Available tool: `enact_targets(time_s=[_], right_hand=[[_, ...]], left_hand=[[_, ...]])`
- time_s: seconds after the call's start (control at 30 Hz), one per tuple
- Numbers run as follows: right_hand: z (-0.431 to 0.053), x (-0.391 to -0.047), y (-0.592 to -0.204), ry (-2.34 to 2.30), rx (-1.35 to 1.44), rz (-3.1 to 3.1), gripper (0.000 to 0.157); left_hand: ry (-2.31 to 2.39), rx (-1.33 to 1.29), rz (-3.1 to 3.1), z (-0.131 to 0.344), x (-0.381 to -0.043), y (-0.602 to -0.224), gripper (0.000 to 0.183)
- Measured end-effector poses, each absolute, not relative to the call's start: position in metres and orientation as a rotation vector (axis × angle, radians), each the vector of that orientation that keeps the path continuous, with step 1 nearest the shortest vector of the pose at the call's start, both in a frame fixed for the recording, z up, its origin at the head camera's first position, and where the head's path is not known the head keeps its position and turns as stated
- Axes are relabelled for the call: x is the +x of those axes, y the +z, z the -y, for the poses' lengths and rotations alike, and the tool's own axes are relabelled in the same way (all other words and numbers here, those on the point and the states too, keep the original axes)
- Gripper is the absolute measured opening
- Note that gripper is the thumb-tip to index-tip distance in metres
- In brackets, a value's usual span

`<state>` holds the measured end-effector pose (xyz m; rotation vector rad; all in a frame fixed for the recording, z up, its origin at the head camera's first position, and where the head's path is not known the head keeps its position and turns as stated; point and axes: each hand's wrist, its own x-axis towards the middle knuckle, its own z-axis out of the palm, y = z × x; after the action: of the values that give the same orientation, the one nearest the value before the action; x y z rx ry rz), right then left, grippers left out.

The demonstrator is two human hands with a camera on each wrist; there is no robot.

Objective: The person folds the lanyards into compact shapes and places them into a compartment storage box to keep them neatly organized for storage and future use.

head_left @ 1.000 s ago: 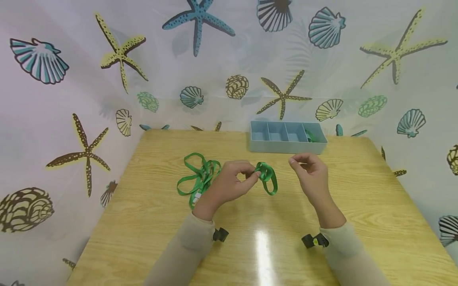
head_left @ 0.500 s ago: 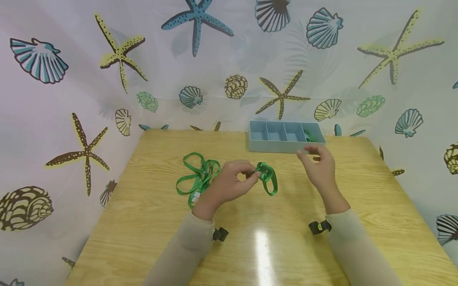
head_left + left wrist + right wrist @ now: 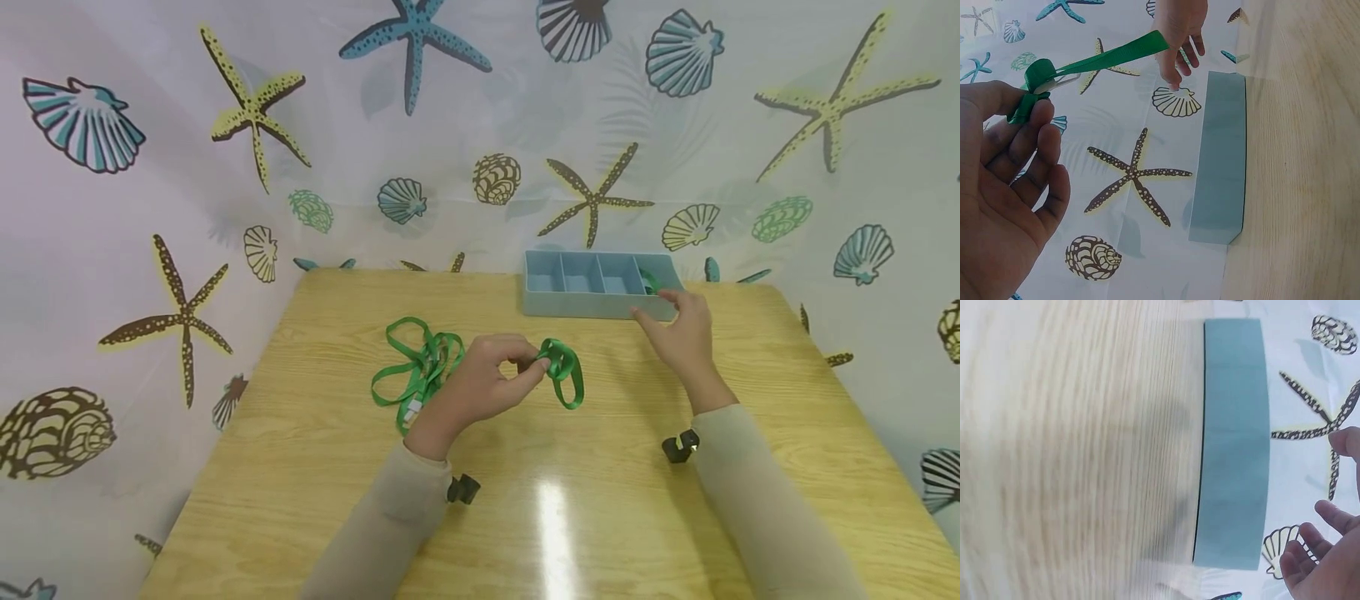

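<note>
My left hand (image 3: 491, 383) pinches a folded green lanyard (image 3: 561, 367) between thumb and fingers, over the middle of the table. In the left wrist view the lanyard (image 3: 1038, 78) shows a wrapped loop, a small white clip and a strap end sticking out. My right hand (image 3: 681, 337) is at the front of the blue-grey divided box (image 3: 577, 305), near its right end. Its thumb and fingers are spread apart, and nothing shows between them in the right wrist view. A green strap (image 3: 649, 282) lies in the box's rightmost compartment, partly behind the right hand's fingers.
Left of my left hand, a loose tangle of green lanyards (image 3: 408, 367) with white clips lies on the wooden table (image 3: 337, 517). The box stands near the table's back edge. A shell-and-starfish patterned curtain (image 3: 450, 75) surrounds the back and sides.
My right hand has moved right and away from me, from beside the held lanyard to the box's right end, its fingers spreading wider. The left hand has kept its hold, nearly still.
</note>
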<state>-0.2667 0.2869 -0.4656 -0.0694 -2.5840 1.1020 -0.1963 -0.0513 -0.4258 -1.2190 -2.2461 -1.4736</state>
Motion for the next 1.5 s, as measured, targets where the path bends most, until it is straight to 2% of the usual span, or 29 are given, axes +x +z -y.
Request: enact_targets(time_s=[0.27, 0.53, 0.9, 1.33, 1.5], right_hand=[[-0.300, -0.286, -0.469, 1.098, -0.158, 2.726, 0.091], [-0.310, -0.305, -0.471, 1.082, -0.130, 2.740, 0.096], [-0.320, -0.336, -0.471, 0.869, -0.001, 2.961, 0.122], [-0.325, -0.342, -0.479, 0.948, -0.045, 3.027, 0.123], [-0.323, -0.346, -0.486, 0.980, -0.062, 3.018, 0.128]], left_hand=[[-1.467, -1.210, 2.263, 0.052, -0.196, -0.428, 0.027], [-1.457, -1.228, 2.279, 0.052, -0.197, -0.427, 0.028], [-1.462, -1.221, 2.288, 0.054, -0.198, -0.426, 0.027], [-1.456, -1.231, 2.298, 0.054, -0.203, -0.430, 0.028], [-1.456, -1.217, 2.318, 0.054, -0.205, -0.432, 0.028]])
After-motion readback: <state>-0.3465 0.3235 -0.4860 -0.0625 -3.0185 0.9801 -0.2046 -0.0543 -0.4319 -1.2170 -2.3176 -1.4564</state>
